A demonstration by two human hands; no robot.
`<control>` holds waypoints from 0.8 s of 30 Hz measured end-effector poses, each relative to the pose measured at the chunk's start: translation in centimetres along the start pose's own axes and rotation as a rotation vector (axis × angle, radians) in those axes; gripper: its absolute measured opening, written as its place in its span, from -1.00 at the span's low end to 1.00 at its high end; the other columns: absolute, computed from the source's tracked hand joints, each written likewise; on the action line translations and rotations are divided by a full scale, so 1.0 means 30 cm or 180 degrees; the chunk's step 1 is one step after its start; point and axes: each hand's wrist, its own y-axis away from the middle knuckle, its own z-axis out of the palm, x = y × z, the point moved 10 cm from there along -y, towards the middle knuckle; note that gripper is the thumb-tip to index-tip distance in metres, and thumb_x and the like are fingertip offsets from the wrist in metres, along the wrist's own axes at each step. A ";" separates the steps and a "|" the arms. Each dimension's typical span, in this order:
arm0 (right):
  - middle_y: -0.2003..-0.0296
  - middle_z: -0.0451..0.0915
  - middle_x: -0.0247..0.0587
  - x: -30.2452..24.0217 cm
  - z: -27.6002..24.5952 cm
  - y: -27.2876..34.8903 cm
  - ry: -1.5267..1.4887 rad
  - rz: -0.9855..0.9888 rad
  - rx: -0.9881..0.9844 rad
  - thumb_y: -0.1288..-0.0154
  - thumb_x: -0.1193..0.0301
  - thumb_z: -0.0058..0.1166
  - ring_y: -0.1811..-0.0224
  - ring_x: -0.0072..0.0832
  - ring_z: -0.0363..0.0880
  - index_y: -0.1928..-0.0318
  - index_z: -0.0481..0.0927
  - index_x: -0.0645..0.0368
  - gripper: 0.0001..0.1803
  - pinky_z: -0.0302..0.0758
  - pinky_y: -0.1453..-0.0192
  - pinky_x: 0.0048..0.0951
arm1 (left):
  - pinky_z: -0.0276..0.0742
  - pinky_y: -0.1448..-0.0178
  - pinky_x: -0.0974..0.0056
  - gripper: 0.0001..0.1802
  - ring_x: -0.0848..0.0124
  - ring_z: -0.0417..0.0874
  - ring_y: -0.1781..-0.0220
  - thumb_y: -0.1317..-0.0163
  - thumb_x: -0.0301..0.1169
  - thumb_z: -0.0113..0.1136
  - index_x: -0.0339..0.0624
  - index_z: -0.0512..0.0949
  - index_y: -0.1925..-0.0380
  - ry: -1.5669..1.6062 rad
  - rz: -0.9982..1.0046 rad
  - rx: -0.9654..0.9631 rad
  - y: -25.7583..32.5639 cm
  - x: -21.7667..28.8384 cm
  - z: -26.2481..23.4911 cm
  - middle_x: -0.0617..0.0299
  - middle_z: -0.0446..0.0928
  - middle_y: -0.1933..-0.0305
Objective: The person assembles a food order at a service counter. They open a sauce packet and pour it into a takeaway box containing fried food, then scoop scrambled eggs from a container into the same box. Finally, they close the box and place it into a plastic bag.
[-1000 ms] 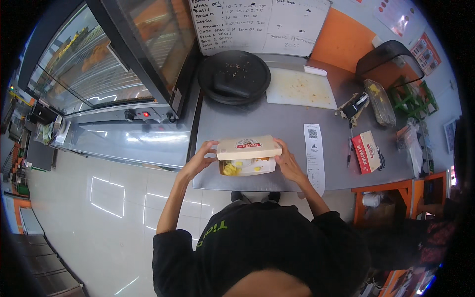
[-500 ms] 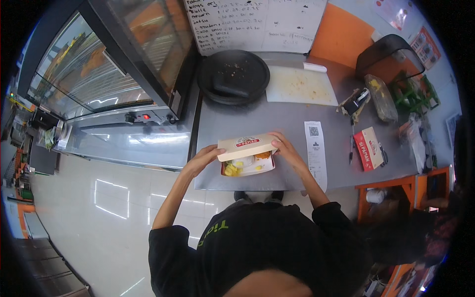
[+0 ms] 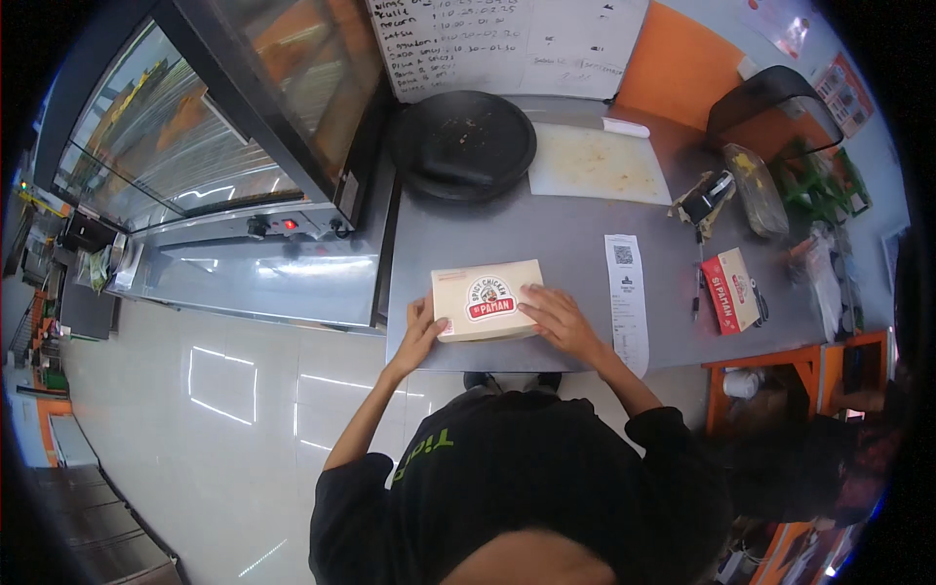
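A cream cardboard food box (image 3: 468,283) with a red-and-black printed badge lies on the steel counter (image 3: 575,229) in front of me, its lid down over the food. My left hand (image 3: 420,334) grips the box's left side, thumb over the near left corner of the lid. On the right edge, my right hand (image 3: 562,320) lays its fingers across the lid and holds that side. The contents are hidden now. Just right of my right hand lies a long paper receipt (image 3: 626,292) with a square code.
Behind the box sit a round black mortar (image 3: 463,146) and a white cutting board (image 3: 597,166). To the right are a red-and-cream carton (image 3: 729,292), a black pen (image 3: 697,292) and a tape dispenser (image 3: 707,200). A glass-fronted warming cabinet (image 3: 185,127) stands left.
The box lid, half raised earlier with rice and yellow food showing, has come down over the box. Both hands have moved nearer to me with it.
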 end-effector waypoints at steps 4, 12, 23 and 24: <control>0.08 0.46 -0.09 -0.046 -0.016 0.014 0.0183 -0.0424 0.0215 -0.01 0.55 -0.02 -0.03 -0.27 0.40 0.09 0.47 0.27 -0.64 0.34 -0.12 -0.24 | 0.08 -0.26 0.17 -0.38 0.17 0.24 -0.21 0.00 -0.21 0.18 -0.11 0.29 -0.09 -0.1910 0.1892 -0.0297 0.044 0.212 0.058 0.07 0.28 -0.13; 0.12 0.50 -0.13 -0.042 0.048 0.087 0.0004 -0.0634 0.0264 -0.03 0.61 -0.04 0.01 -0.31 0.45 0.15 0.49 0.29 -0.70 0.37 -0.11 -0.25 | 0.30 -0.15 0.14 -0.54 0.29 0.41 -0.11 0.13 -0.24 0.26 -0.05 0.50 0.14 -0.1750 0.2338 -0.0375 0.073 0.245 0.105 0.26 0.45 -0.01; 0.20 0.52 -0.04 0.392 -0.200 0.177 -0.0448 0.1236 0.1610 -0.04 0.51 0.04 0.12 -0.22 0.49 0.25 0.52 0.31 -0.78 0.36 -0.01 -0.32 | 0.17 -0.17 0.03 -0.76 0.31 0.45 -0.03 0.11 -0.36 0.25 0.19 0.60 0.35 -0.2331 0.2118 0.0943 0.078 0.272 0.197 0.44 0.52 0.09; 0.25 0.53 -0.04 0.586 -0.311 0.240 -0.0240 0.2046 0.2227 -0.03 0.51 0.04 0.16 -0.20 0.49 0.29 0.52 0.33 -0.81 0.36 0.02 -0.33 | 0.14 -0.18 0.03 -0.77 0.32 0.46 -0.02 0.10 -0.37 0.25 0.18 0.60 0.36 -0.2299 0.1970 0.0967 0.070 0.276 0.201 0.43 0.53 0.10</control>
